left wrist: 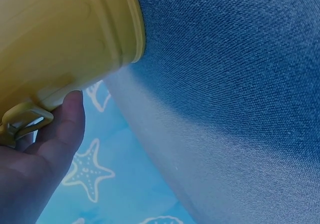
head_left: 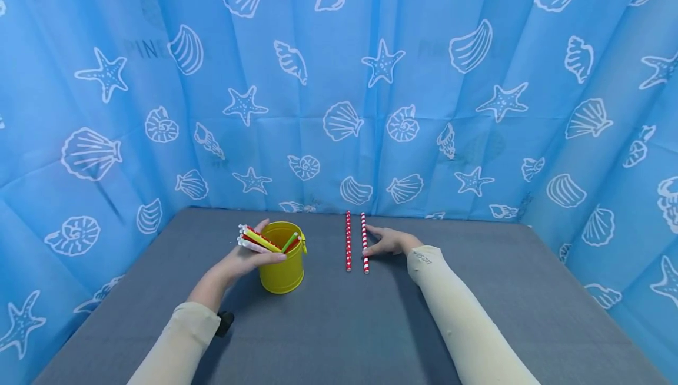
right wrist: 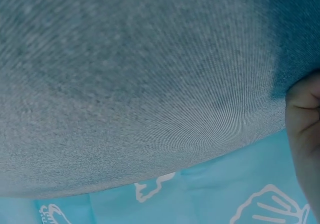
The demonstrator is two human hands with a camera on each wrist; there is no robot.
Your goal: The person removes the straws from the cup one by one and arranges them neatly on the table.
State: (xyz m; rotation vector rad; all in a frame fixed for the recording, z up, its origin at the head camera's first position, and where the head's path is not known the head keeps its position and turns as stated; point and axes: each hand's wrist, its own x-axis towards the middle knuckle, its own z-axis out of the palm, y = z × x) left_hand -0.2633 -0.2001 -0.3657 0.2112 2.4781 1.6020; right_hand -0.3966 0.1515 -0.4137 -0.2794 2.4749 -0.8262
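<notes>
left grip (head_left: 241,260) curls around the yellow bucket (head_left: 282,274); right grip (head_left: 389,241), spread, touches a striped straw (head_left: 365,240).

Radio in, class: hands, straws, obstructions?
Left hand holding yellow bucket. Right hand touching striped straw. Possibly in the way: dotted straw between bucket and striped straw.

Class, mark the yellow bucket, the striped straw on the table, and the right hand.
Yellow bucket (head_left: 282,273): head view, front wall.
Striped straw (head_left: 364,239): head view, mid-length.
Right hand (head_left: 391,241): head view, back of hand.
</notes>
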